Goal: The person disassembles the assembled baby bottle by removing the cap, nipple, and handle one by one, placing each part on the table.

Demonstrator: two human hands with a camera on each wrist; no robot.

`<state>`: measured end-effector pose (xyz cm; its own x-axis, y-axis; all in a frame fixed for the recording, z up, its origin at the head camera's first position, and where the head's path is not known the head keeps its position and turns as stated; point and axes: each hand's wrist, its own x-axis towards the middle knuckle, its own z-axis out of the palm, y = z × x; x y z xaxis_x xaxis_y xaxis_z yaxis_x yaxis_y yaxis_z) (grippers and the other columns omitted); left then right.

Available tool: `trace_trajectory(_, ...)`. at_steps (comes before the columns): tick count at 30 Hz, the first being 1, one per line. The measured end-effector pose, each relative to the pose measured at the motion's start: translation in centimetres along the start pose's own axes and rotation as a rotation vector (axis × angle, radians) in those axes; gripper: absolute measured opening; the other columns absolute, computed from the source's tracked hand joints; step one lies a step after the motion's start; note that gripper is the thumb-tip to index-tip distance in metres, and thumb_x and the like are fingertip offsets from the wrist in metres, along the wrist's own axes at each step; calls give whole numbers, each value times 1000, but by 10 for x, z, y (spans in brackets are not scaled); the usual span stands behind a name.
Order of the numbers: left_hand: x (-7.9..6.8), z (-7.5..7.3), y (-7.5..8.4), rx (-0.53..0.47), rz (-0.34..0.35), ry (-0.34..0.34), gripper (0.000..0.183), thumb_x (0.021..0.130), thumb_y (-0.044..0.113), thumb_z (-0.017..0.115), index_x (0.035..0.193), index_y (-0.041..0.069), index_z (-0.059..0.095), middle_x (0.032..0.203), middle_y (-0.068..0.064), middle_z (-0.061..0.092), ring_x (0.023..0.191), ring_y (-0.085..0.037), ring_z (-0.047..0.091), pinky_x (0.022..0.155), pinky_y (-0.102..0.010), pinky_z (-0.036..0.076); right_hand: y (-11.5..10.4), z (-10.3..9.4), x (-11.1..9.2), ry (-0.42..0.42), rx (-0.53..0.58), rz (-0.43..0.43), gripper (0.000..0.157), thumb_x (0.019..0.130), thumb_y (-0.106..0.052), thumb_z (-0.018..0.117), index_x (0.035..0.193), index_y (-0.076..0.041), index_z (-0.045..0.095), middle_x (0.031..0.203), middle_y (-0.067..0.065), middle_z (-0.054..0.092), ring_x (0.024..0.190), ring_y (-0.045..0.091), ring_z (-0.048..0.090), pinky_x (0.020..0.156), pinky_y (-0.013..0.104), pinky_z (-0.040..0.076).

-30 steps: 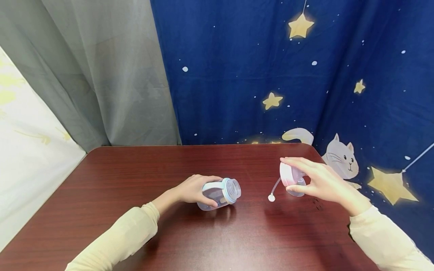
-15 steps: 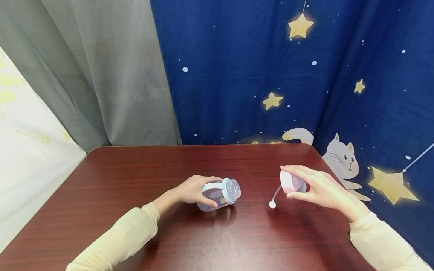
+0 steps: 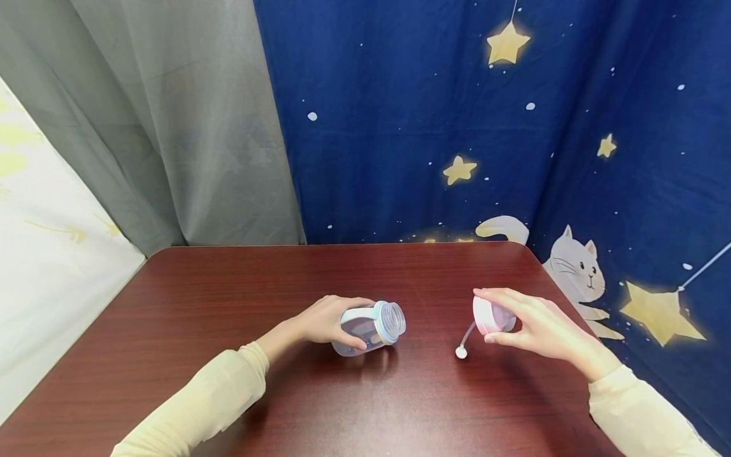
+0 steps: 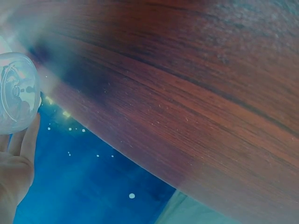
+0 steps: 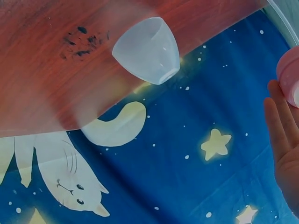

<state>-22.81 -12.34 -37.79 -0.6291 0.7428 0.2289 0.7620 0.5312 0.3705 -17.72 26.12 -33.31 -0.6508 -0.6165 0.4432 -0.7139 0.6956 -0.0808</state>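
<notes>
In the head view, my left hand grips a clear baby bottle with a pale blue collar and a white handle. The bottle leans on its side, its uncapped threaded mouth facing right. Its round base shows in the left wrist view. Over on the right, my right hand pinches a pink bottle lid between fingers and thumb. A thin straw hangs from the lid, ending in a white ball. Beyond that hand, a translucent dome cap stands on the table in the right wrist view.
A dark red-brown wooden table lies under both hands. Blue curtain with stars and a cat hangs behind and to the right, grey curtain to the left. Dark marks spot the tabletop near the dome cap.
My right hand has moved down toward the table with the pink lid and straw. The dome cap, visible behind it before, is now mostly covered. My left hand and the bottle have stayed put.
</notes>
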Motion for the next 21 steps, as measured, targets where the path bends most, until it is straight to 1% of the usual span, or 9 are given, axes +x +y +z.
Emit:
trace_trajectory(9, 0, 0, -1, -2, 2, 0, 76, 62, 62, 65, 122, 18, 50, 96, 12, 58, 75, -2, 51, 63, -21, 41, 1, 5, -4, -15, 0, 19, 69, 65, -46, 73, 126, -26, 48, 118, -6, 51, 89, 6, 51, 64, 26, 44)
trace_trajectory(15, 0, 0, -1, -11, -3, -1, 76, 62, 62, 65, 122, 18, 50, 96, 13, 58, 75, -2, 51, 63, -22, 41, 3, 7, -11, -32, 0, 51, 68, 65, -46, 73, 125, -25, 49, 116, -5, 52, 83, 5, 50, 60, 23, 43)
trace_trajectory(18, 0, 1, -1, -11, -6, -4, 75, 62, 62, 66, 122, 19, 50, 96, 13, 58, 75, -2, 51, 63, -22, 41, 5, 7, -17, -44, -10, 67, 68, 65, -48, 72, 125, -25, 49, 115, -4, 53, 83, 6, 51, 61, 25, 43)
trace_trajectory(21, 0, 1, -1, -16, -10, -5, 75, 62, 61, 66, 122, 19, 50, 96, 13, 58, 75, -2, 51, 63, -22, 42, 8, 9, -23, -56, -24, 81, 68, 65, -50, 71, 124, -25, 49, 112, -4, 54, 80, 6, 51, 60, 26, 42)
